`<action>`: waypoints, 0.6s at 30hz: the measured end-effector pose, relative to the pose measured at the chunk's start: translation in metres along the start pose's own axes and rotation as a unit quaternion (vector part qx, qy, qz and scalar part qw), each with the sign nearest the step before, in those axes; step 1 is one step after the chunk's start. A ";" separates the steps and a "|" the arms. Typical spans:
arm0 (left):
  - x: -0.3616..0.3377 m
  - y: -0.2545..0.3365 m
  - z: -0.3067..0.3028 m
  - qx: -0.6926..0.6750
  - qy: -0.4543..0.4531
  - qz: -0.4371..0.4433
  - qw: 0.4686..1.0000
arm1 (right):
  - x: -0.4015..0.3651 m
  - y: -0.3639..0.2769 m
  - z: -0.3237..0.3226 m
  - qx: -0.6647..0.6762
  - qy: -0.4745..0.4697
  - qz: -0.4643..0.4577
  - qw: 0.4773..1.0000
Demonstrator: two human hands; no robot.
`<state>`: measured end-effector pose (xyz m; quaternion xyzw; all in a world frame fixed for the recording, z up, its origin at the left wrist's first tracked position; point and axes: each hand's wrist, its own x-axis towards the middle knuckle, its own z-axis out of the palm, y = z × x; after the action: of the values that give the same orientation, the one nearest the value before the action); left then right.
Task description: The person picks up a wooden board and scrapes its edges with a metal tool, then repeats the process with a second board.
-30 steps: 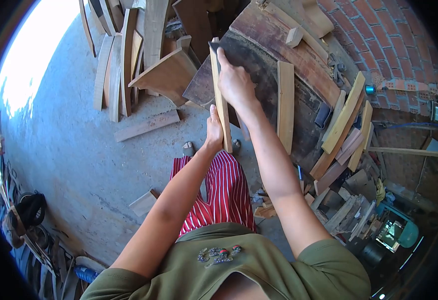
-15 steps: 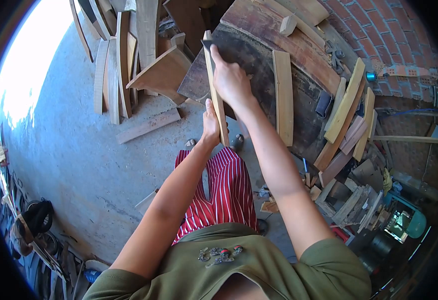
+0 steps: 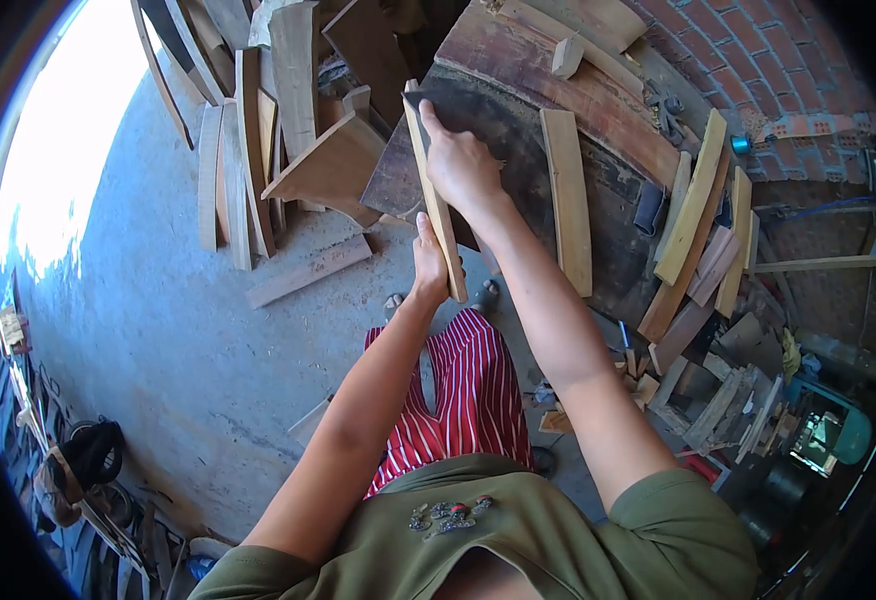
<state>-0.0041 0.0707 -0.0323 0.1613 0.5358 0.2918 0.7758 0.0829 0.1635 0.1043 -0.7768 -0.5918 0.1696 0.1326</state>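
A narrow, slightly curved strip of wood (image 3: 435,205) slants across the near edge of the dark worktable (image 3: 518,140). Near its lower end, my left hand (image 3: 431,262) is closed round it, thumb pointing up along its side and fingertips showing on the far side. My right hand (image 3: 463,172) lies against the upper part of the strip, index finger stretched forward. Under that fingertip a dark, thin, flat piece (image 3: 415,98) crosses the strip's top end; the other fingers curl over the rest, so I cannot tell its kind.
A curved board (image 3: 566,200) lies on the worktable to the right, with more boards (image 3: 693,215) stacked beyond it. Curved planks (image 3: 246,150) lean upright at the left. A loose board (image 3: 310,271) lies on the concrete floor (image 3: 178,330). At lower right sits a green machine (image 3: 846,436).
The whole view has shifted a little. My right hand and the dark piece sit slightly lower along the strip's top end, while my left hand keeps its hold near the bottom.
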 end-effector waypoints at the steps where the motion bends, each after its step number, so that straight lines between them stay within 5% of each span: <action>1: -0.001 0.001 0.001 -0.010 -0.004 -0.006 1.000 | -0.014 0.000 -0.005 -0.005 -0.048 0.011 0.999; 2: 0.000 0.003 0.001 -0.009 -0.006 -0.006 1.000 | -0.019 -0.001 -0.008 -0.011 -0.097 0.023 0.995; 8: -0.009 0.006 0.003 0.005 0.008 -0.012 1.000 | 0.028 -0.005 -0.003 0.031 -0.024 0.003 0.999; 11: -0.007 0.007 0.004 0.006 0.002 0.004 1.000 | -0.007 -0.002 -0.007 -0.009 -0.083 0.015 0.996; 18: -0.003 0.002 -0.002 0.003 -0.007 -0.008 1.000 | 0.030 -0.004 0.004 -0.001 -0.042 0.004 0.999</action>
<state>-0.0072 0.0701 -0.0297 0.1610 0.5323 0.2830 0.7815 0.0848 0.1939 0.0990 -0.7712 -0.5941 0.2021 0.1065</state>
